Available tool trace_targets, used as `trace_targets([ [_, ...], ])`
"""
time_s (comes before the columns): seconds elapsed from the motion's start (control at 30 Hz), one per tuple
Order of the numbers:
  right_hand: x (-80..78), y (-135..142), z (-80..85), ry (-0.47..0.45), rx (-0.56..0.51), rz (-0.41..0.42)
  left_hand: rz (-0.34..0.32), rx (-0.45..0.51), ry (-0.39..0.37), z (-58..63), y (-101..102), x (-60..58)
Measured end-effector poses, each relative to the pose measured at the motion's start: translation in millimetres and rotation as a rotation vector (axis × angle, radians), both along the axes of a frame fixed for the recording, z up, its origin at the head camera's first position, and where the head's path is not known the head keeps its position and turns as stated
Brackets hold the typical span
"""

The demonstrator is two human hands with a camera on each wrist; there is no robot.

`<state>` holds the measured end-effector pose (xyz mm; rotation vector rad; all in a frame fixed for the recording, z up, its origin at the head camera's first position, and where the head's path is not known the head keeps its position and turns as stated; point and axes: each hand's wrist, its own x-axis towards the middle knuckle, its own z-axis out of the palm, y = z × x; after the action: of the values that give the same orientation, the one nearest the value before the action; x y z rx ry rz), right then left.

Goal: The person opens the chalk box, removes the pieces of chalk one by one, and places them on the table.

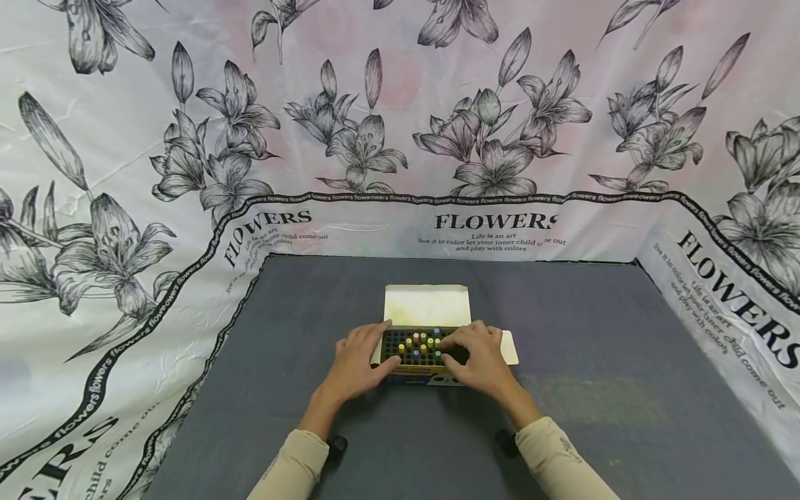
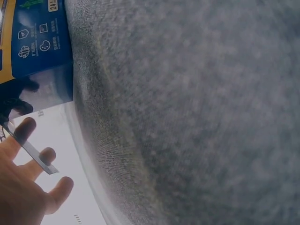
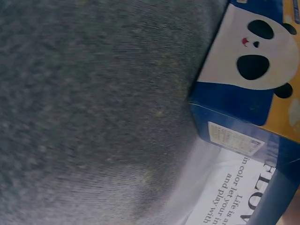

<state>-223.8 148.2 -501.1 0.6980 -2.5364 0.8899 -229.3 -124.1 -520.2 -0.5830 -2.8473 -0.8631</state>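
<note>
In the head view, a box (image 1: 409,379) with its lid (image 1: 427,304) raised stands before me. Its black tray (image 1: 392,352) has rows of round holes, and several small coloured stick tops (image 1: 416,336) poke up from it; their kind is unclear. My left hand (image 1: 356,357) rests at the box's left end, thumb by the front edge, fingers towards the back corner. In the left wrist view its fingers (image 2: 61,192) are spread beside the box. My right hand (image 1: 480,355) reaches over the tray's right end, thumb and forefinger bent near the sticks. Whether they pinch one is unclear.
A pale side flap (image 1: 509,347) sticks out to the right of the box. Grey cloth covers the table (image 1: 600,312). White flower-printed sheeting (image 1: 387,229) rises behind it and at both sides. A panda print (image 3: 262,51) marks the box's front.
</note>
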Motion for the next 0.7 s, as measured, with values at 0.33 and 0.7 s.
trace_targets([
  [0.33,-3.4,-1.3,7.6,-0.094,0.037,0.037,0.007,0.007,-0.02,-0.2,0.7,0.5],
  [0.7,-2.9,-2.1,6.9,-0.102,0.022,0.07,0.002,0.005,-0.032,0.5,0.6,0.7],
])
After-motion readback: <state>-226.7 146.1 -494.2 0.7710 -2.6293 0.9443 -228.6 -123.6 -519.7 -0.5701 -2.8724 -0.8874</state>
